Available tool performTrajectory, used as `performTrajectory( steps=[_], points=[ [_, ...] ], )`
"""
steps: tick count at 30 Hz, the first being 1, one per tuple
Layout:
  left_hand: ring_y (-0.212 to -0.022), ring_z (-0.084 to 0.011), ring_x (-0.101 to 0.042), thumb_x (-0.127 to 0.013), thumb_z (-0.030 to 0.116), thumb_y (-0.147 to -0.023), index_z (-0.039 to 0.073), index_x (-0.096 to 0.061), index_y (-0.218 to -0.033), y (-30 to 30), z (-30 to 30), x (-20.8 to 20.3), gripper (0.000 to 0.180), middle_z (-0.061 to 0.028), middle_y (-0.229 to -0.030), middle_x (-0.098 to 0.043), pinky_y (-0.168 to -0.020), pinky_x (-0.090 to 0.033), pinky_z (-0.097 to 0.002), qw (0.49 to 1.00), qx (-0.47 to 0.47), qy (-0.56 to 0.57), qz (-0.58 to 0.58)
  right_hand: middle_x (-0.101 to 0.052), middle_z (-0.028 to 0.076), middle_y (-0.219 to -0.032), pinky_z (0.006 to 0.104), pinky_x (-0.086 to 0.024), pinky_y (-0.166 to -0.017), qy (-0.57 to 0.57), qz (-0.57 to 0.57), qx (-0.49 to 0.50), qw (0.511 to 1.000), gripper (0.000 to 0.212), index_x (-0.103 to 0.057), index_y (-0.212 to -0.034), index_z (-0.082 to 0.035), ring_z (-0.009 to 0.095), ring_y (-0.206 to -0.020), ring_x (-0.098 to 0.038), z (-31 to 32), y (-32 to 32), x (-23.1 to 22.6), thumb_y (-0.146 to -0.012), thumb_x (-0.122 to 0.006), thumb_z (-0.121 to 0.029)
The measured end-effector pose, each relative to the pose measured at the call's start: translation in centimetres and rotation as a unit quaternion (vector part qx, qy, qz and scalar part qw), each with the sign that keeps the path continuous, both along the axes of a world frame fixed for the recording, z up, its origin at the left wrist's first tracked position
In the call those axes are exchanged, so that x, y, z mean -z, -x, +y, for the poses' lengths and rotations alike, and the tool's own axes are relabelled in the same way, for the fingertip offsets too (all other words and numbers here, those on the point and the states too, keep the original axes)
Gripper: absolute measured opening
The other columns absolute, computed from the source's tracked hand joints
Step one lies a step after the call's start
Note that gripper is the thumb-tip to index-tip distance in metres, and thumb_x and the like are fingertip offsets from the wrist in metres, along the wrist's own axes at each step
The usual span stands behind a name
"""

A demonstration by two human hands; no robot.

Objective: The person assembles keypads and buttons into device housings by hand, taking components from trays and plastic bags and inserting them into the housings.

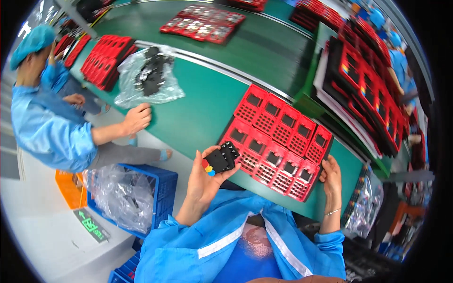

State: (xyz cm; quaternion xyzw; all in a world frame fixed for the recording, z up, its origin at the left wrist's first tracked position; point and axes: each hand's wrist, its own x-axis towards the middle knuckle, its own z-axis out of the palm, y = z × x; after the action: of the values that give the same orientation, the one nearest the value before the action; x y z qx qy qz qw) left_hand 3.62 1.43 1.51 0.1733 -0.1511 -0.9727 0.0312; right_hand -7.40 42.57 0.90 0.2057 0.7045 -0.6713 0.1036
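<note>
Left hand holds part beside tray; right hand steadies tray

Left hand (pixel 204 177) fingers pinching a small black plastic block with ribbed top and coloured tabs (pixel 221 159), just left of the red gridded plastic tray (pixel 278 141) on the green desk (pixel 198 113). Right hand (pixel 331 177) fingers curled on the tray's right edge. Judged: loading step; next calls for aligning with a pocket

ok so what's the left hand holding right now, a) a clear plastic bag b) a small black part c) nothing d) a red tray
b: the left hand is raised off the green table with a small black part gripped in its fingers, while the right hand rests at the edge of the red tray.
</note>
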Motion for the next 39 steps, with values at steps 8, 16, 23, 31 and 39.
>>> performTrajectory(
  steps=[8,16,23,31,39],
  points=[
    [-0.132,-0.0402,-0.056,-0.037,0.035,-0.114,0.0,-0.048,-0.136,2.8,8.4,-1.5,0.043,-0.0214,-0.143,-0.054,-0.112,-0.05,-0.0585,0.985,0.173,0.009,-0.014,-0.07,0.005,-0.093,0.025,-0.047,-0.057,-0.322,0.203,0.089,0.92,0.041,-0.056,-0.142,0.001,0.009,-0.065,-0.057,20.1,-5.7,3.2,-0.103,-0.063,-0.011],
    [-0.125,-0.027,-0.063,-0.044,0.029,-0.114,0.009,-0.052,-0.134,3.1,11.5,0.9,0.03,-0.0113,-0.136,-0.061,-0.107,-0.054,-0.0476,0.953,0.287,0.091,0.036,-0.07,0.012,-0.121,0.0409,-0.056,-0.09,-0.417,0.426,-0.246,0.764,0.036,-0.073,-0.12,-0.004,0.029,-0.108,-0.068,-7.8,-4.8,-8.7,-0.088,-0.079,-0.017],
    [-0.118,-0.0225,-0.065,-0.056,0.021,-0.109,0.01,-0.054,-0.132,2.8,11.7,1.5,0.025,-0.0113,-0.128,-0.064,-0.1,-0.056,-0.0424,0.967,0.245,0.066,-0.005,-0.07,0.008,-0.1,0.0365,-0.058,-0.073,-0.347,0.413,-0.324,0.777,0.025,-0.077,-0.106,-0.004,0.025,-0.085,-0.07,-9.3,-4.4,-6.6,-0.082,-0.081,-0.01],
    [-0.121,-0.0251,-0.064,-0.056,0.026,-0.11,0.011,-0.051,-0.133,3.1,12.6,2.7,0.028,-0.0141,-0.131,-0.063,-0.1,-0.057,-0.0466,0.971,0.219,0.091,-0.016,-0.075,0.013,-0.1,0.0359,-0.06,-0.072,-0.247,0.311,-0.249,0.883,0.026,-0.078,-0.106,-0.002,0.028,-0.085,-0.074,-10.0,-5.5,-5.5,-0.082,-0.083,-0.008],
    [-0.119,-0.0283,-0.063,-0.059,0.023,-0.108,0.009,-0.053,-0.129,3.0,11.1,3.7,0.026,-0.0173,-0.13,-0.061,-0.103,-0.056,-0.0528,0.983,0.132,0.13,-0.005,-0.077,0.012,-0.093,0.0378,-0.057,-0.077,-0.347,0.301,-0.221,0.861,0.017,-0.08,-0.096,-0.003,0.028,-0.085,-0.073,-5.7,-6.9,-6.2,-0.08,-0.083,-0.007]
  ],
)
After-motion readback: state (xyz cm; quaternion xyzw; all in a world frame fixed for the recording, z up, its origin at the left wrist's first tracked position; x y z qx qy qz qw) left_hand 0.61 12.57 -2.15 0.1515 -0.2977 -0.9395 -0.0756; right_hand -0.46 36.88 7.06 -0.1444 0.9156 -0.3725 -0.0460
